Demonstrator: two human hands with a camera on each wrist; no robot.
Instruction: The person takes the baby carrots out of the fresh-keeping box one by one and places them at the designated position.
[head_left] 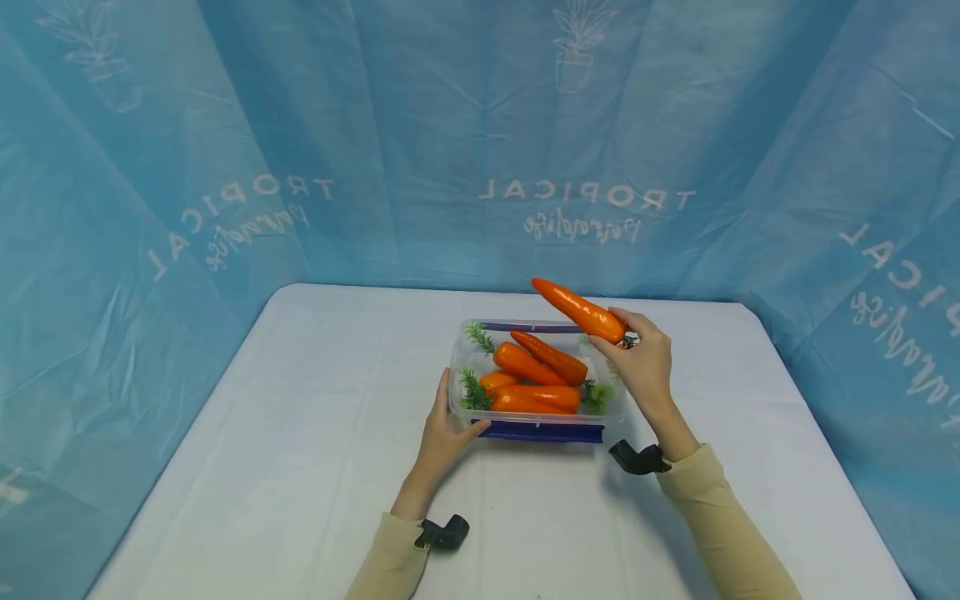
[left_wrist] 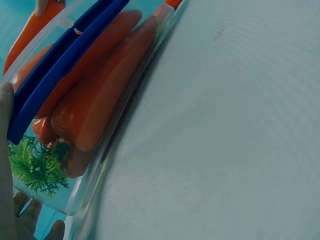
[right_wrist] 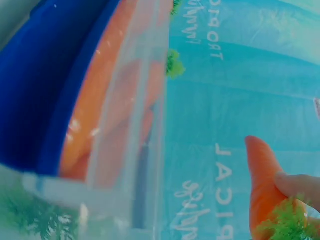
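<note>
My right hand (head_left: 647, 360) pinches an orange carrot (head_left: 576, 309) near its thick, leafy end, above the back right of a clear plastic container (head_left: 536, 417). The carrot's tip points up to the left. Inside the container lie several more carrots (head_left: 543, 395), with green leaf tufts (head_left: 472, 390) at both sides. Blue latch flaps (head_left: 536, 432) run along its front and back edges. My left hand (head_left: 441, 435) grips the container's front left corner, thumb on the front and fingers along the left side. In the left wrist view, the thumb (left_wrist: 6, 107) lies against the blue flap.
A white-covered table (head_left: 322, 433) lies under the container. Blue printed curtains (head_left: 420, 150) hang behind it and along both sides. Black wrist cameras (head_left: 444, 533) are strapped to both wrists.
</note>
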